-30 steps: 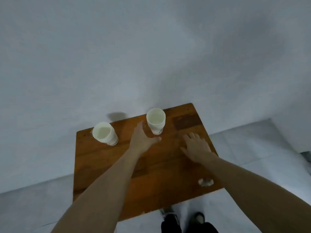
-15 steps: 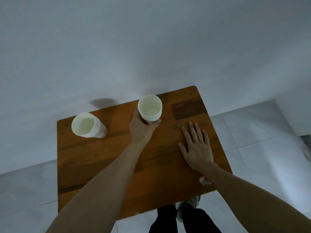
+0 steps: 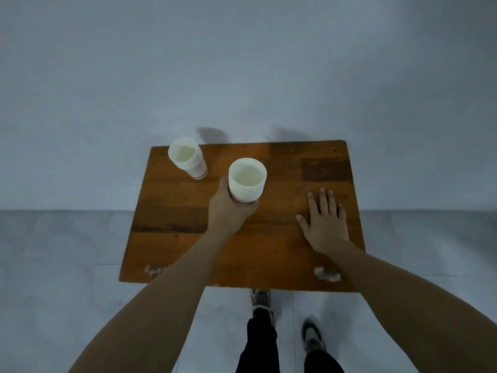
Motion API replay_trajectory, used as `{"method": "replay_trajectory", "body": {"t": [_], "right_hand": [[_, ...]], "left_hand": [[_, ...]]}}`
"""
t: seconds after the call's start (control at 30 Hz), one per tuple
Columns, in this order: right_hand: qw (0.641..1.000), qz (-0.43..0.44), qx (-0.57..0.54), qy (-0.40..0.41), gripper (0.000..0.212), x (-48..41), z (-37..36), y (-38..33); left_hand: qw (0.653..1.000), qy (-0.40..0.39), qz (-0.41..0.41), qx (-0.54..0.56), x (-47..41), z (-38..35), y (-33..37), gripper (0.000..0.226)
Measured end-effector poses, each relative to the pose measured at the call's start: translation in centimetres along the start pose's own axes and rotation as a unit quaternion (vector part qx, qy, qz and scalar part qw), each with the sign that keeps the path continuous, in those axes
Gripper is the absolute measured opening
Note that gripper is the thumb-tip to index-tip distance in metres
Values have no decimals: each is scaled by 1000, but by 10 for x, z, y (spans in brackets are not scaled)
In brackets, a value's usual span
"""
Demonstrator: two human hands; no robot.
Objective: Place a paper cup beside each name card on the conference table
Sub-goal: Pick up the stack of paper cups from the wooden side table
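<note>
Two stacks of paper cups occupied a small wooden table (image 3: pixel 269 251) set against a grey wall. The right hand (image 3: pixel 325 224) lay flat on the wood, fingers spread, holding nothing. The left hand (image 3: pixel 228 208) was wrapped around the nearer stack (image 3: pixel 247 180), apparently lifted; the other stack (image 3: pixel 188 158) stood at the far-left corner. No name card was visible, so this looked like the pick-up step; next, carrying the cups to the cards.

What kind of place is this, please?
Probably a bare indoor room: a small wooden table against a plain grey wall, on a tiled floor. No name cards are visible.
</note>
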State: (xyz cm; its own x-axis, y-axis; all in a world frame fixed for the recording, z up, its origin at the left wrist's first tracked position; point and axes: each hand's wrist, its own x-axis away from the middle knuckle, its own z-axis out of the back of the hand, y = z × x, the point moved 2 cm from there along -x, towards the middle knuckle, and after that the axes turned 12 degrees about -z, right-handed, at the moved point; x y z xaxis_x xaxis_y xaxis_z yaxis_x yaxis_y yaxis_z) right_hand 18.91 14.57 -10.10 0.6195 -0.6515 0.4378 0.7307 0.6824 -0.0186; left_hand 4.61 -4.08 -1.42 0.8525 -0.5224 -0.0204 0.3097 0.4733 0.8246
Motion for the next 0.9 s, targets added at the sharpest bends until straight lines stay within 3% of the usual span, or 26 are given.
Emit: {"method": "replay_trajectory", "body": {"t": [0.13, 0.4, 0.63, 0.9], "right_hand": [[996, 52, 39, -57, 66, 20, 33, 0], [964, 256, 68, 7, 30, 104, 78, -78], [889, 443, 102, 52, 31, 221, 76, -219], [813, 564, 143, 21, 43, 382, 16, -386]], "left_hand": [[998, 42, 37, -24, 60, 31, 14, 76], [975, 178, 104, -86, 190, 122, 33, 70], [925, 303, 198, -113, 328, 228, 8, 61], [860, 394, 293, -138, 499, 344, -53, 56]]}}
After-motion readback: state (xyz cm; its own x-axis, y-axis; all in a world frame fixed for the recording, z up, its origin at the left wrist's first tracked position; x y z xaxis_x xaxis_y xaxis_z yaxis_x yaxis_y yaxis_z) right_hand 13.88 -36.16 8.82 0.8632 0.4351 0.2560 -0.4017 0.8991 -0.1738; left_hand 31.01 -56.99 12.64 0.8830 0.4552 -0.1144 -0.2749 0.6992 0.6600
